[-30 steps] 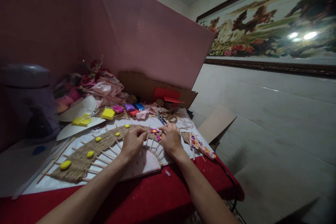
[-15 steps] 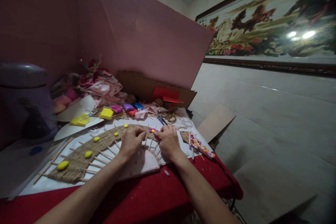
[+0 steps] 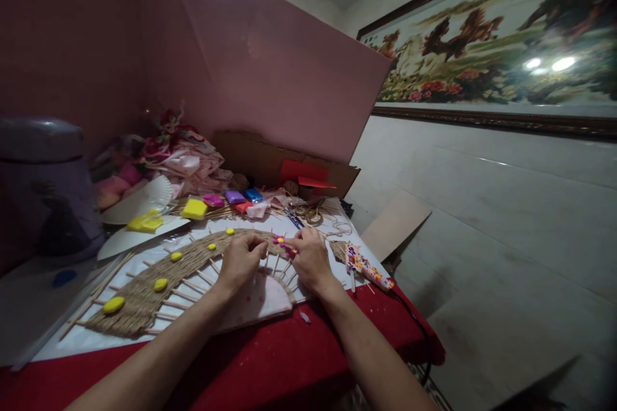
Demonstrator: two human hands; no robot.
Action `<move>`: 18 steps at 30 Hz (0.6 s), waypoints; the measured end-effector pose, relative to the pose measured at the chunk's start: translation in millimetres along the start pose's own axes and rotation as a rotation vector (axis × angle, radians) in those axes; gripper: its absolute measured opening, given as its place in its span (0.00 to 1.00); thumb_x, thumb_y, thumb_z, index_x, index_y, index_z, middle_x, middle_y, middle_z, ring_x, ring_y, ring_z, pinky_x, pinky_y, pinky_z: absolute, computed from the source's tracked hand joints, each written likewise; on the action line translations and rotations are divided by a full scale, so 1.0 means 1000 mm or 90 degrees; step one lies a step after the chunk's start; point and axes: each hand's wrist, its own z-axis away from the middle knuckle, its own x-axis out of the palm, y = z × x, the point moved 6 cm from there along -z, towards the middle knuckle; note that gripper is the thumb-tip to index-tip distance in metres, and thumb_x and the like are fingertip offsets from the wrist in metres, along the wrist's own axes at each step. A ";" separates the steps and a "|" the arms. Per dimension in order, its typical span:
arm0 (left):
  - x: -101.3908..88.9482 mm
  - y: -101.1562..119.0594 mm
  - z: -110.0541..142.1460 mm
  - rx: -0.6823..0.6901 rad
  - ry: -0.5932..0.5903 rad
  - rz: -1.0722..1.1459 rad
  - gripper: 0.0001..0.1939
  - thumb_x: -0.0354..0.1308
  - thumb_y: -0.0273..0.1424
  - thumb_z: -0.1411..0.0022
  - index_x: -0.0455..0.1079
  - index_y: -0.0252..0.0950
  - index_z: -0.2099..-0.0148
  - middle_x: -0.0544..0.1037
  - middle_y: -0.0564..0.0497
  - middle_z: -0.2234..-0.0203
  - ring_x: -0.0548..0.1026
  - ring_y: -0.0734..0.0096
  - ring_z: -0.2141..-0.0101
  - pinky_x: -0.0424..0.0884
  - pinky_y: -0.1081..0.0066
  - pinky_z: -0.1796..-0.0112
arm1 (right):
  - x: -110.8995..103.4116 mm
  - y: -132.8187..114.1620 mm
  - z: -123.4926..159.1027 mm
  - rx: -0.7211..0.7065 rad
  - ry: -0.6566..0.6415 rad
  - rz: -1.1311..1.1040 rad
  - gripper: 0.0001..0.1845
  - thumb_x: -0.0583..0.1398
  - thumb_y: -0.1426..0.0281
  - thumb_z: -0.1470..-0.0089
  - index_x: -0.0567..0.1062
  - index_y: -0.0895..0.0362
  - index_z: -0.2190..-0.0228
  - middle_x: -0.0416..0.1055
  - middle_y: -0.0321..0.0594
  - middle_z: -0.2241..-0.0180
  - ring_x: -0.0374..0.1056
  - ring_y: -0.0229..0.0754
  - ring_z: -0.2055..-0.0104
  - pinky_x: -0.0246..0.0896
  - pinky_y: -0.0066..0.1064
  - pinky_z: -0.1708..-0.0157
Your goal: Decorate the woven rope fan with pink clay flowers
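Observation:
A fan-shaped piece of woven twine (image 3: 187,264) on thin wooden sticks lies on white paper, with several yellow clay discs (image 3: 160,284) along its band. Toward its right end sits a clay flower (image 3: 278,241) with magenta petals and a yellow centre. A second small magenta-and-yellow flower (image 3: 293,250) is partly covered by my right hand (image 3: 311,260), whose index finger stretches over it and touches the clay. My left hand (image 3: 242,262) hovers over the fan's middle, thumb and fingertips pinched together. What lies between them, if anything, is too small to see.
A flowered glue gun (image 3: 364,268) with a cord lies at the right table edge. Behind the fan are clay packets (image 3: 194,209), scissors (image 3: 295,219), twine and a pile of pink fabric (image 3: 190,157). A lilac bin-like container (image 3: 45,186) stands at left.
My right index finger has reached out and come down by the magenta petals of the nearer flower. My left hand keeps its pinch in nearly the same place. The whole view has shifted slightly.

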 end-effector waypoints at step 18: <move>-0.002 0.009 0.001 0.059 -0.001 -0.144 0.12 0.55 0.37 0.50 0.67 0.35 0.79 0.70 0.54 0.84 0.67 0.72 0.80 0.61 0.74 0.78 | 0.001 0.004 0.001 0.011 0.053 -0.048 0.09 0.64 0.72 0.53 0.80 0.45 0.69 0.65 0.40 0.61 0.55 0.45 0.56 0.50 0.35 0.58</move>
